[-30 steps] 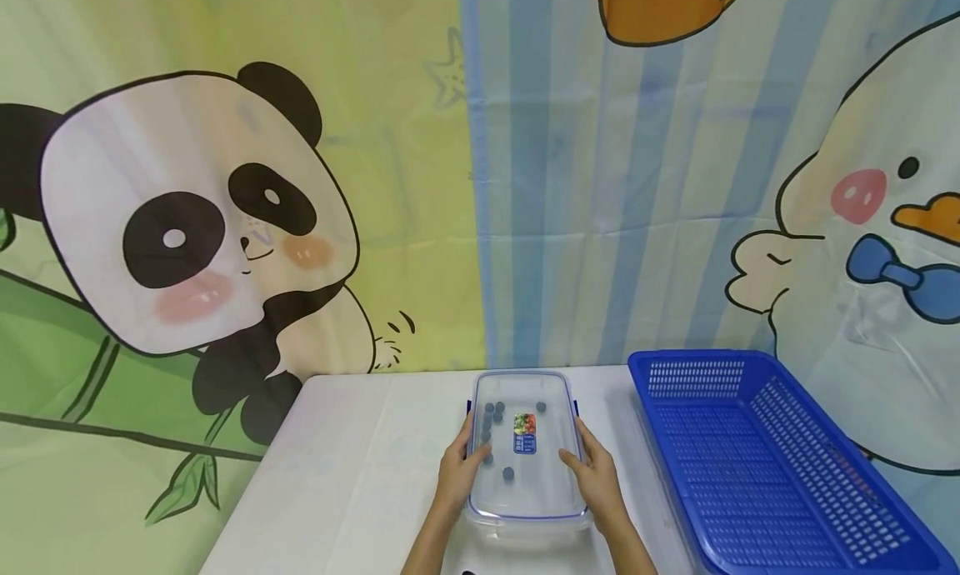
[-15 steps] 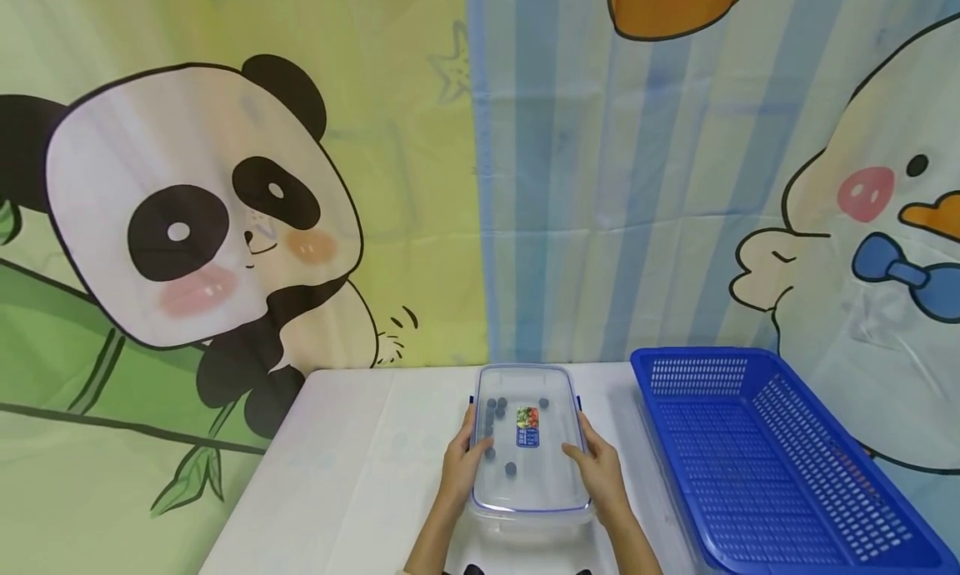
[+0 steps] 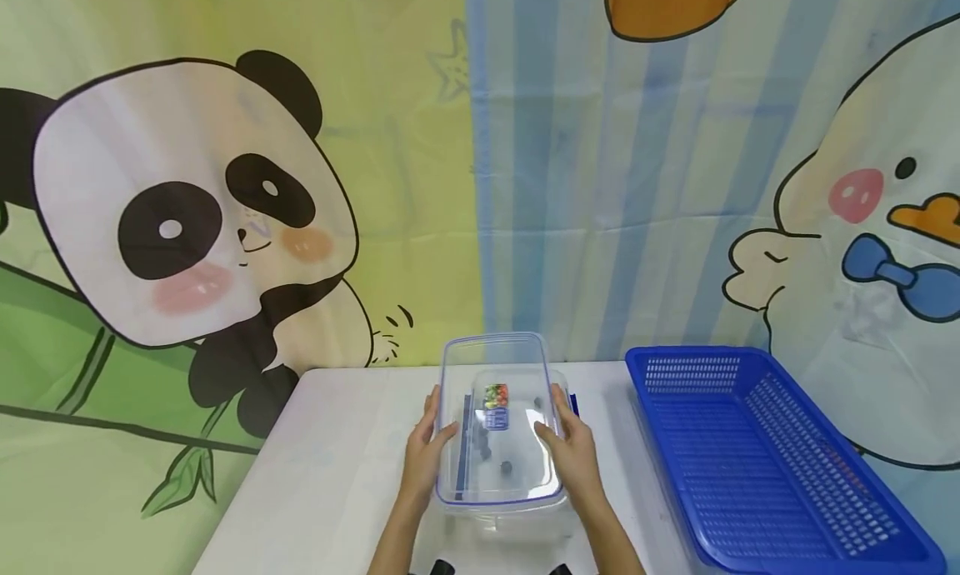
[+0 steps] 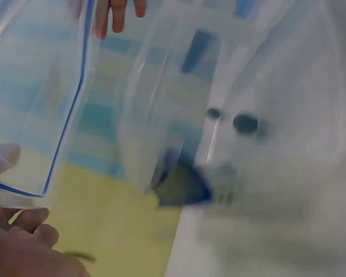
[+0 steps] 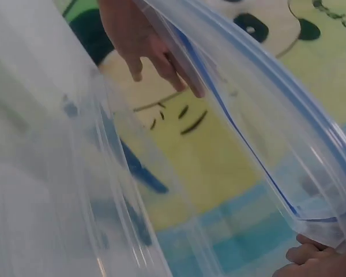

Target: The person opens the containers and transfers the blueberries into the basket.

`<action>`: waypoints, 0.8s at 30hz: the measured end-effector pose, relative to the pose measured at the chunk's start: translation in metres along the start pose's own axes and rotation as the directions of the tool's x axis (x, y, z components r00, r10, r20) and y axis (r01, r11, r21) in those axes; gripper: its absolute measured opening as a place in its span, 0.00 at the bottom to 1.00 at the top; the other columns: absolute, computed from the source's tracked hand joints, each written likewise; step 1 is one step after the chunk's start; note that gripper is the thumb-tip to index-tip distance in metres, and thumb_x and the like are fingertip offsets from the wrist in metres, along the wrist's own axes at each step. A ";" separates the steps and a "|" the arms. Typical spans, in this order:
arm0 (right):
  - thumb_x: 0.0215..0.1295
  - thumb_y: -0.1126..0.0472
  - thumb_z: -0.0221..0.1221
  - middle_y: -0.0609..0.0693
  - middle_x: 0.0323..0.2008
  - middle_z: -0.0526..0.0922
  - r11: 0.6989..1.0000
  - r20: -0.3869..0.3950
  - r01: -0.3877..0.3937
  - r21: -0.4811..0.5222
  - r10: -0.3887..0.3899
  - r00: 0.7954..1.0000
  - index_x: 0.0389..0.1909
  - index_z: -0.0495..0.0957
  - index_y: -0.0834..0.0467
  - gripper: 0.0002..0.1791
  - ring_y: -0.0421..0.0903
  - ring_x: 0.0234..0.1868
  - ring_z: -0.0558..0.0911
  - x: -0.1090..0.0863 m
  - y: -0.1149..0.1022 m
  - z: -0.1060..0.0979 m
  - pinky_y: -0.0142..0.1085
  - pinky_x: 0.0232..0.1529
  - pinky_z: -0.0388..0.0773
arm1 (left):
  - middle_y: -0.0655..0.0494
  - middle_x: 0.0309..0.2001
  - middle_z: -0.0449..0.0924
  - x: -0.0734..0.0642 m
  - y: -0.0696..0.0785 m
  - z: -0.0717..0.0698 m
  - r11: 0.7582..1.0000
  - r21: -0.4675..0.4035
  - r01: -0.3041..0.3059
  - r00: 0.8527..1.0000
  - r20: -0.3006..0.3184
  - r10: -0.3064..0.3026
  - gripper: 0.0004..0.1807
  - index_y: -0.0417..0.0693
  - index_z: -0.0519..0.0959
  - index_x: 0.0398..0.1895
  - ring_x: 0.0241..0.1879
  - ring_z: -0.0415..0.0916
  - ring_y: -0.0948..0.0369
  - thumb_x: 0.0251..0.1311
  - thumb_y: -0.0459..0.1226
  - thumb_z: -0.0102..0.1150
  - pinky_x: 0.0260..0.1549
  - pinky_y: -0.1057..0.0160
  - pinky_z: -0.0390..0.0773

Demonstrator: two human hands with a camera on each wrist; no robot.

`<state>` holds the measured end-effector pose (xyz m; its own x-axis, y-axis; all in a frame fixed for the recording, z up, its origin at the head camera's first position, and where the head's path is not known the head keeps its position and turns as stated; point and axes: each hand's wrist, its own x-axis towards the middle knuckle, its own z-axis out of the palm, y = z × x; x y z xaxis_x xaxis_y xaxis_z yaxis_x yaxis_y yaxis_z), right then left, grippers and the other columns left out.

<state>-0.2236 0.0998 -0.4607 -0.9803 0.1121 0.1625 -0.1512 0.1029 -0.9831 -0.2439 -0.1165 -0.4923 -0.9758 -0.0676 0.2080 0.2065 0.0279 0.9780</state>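
A clear lid [image 3: 498, 450] with a blue seal and a colourful label is raised and tilted above a clear plastic box [image 3: 517, 527]. My left hand [image 3: 424, 462] grips the lid's left edge, thumb on top. On its right edge, my right hand [image 3: 576, 462] holds it the same way. Several small dark round pieces [image 3: 506, 467] lie in the box, seen through the lid. Blue latches [image 3: 463, 454] hang loose at the box's sides. In the right wrist view, the lid [image 5: 259, 115] stands apart from the box [image 5: 127, 219], with background cloth visible between them.
A blue perforated plastic basket [image 3: 757, 483] stands on the right of the white table [image 3: 330, 467]. Behind the table hangs a cartoon-printed curtain [image 3: 555, 183]. Two dark rounded things [image 3: 442, 567] show at the bottom edge.
The lid, earlier seated on the box, has come up off it and shifted left, tilting. Both hands moved left and up with it, and the box stayed on the table.
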 end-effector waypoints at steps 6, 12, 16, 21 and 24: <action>0.58 0.68 0.58 0.51 0.68 0.55 0.993 0.074 0.119 -0.009 -0.118 0.990 0.67 0.57 0.60 0.36 0.49 0.68 0.55 -0.001 -0.011 0.087 0.43 0.68 0.49 | 0.60 0.72 0.41 -0.011 0.006 -0.087 0.996 -0.016 0.091 0.990 -0.103 -0.092 0.37 0.54 0.51 0.71 0.70 0.36 0.59 0.61 0.40 0.56 0.68 0.54 0.41; 0.58 0.69 0.57 0.56 0.68 0.54 0.985 0.122 0.165 -0.053 -0.158 0.980 0.68 0.54 0.64 0.36 0.52 0.68 0.55 -0.017 0.004 0.168 0.45 0.67 0.50 | 0.60 0.72 0.41 -0.021 -0.003 -0.168 0.974 0.131 0.185 0.971 -0.176 -0.161 0.37 0.56 0.52 0.71 0.71 0.34 0.59 0.61 0.44 0.56 0.68 0.53 0.37; 0.61 0.69 0.56 0.56 0.69 0.51 0.991 0.145 0.135 -0.008 -0.132 0.981 0.68 0.52 0.64 0.36 0.52 0.69 0.53 -0.024 0.021 0.206 0.45 0.67 0.50 | 0.62 0.72 0.44 -0.022 -0.017 -0.204 0.951 0.191 0.242 0.959 -0.194 -0.205 0.38 0.55 0.51 0.71 0.70 0.35 0.59 0.61 0.47 0.55 0.68 0.53 0.36; 0.61 0.70 0.55 0.61 0.68 0.52 0.996 0.152 0.083 0.032 -0.087 0.985 0.67 0.53 0.69 0.34 0.56 0.68 0.53 -0.032 0.057 0.229 0.47 0.67 0.49 | 0.58 0.72 0.43 -0.027 -0.044 -0.224 0.926 0.220 0.308 0.942 -0.209 -0.263 0.39 0.53 0.51 0.71 0.70 0.34 0.57 0.60 0.46 0.56 0.68 0.52 0.36; 0.61 0.69 0.55 0.64 0.68 0.52 0.998 0.177 0.057 0.020 -0.060 0.982 0.66 0.52 0.71 0.34 0.58 0.68 0.52 -0.040 0.079 0.237 0.48 0.66 0.48 | 0.54 0.71 0.44 -0.034 -0.059 -0.231 0.906 0.270 0.326 0.935 -0.230 -0.269 0.38 0.50 0.53 0.71 0.70 0.36 0.53 0.59 0.45 0.57 0.68 0.49 0.40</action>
<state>-0.2259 -0.1305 -0.5644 -0.9764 -0.0710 0.2038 -0.2097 0.0892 -0.9737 -0.2060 -0.3458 -0.5543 -0.9518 -0.2998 -0.0652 -0.1509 0.2723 0.9503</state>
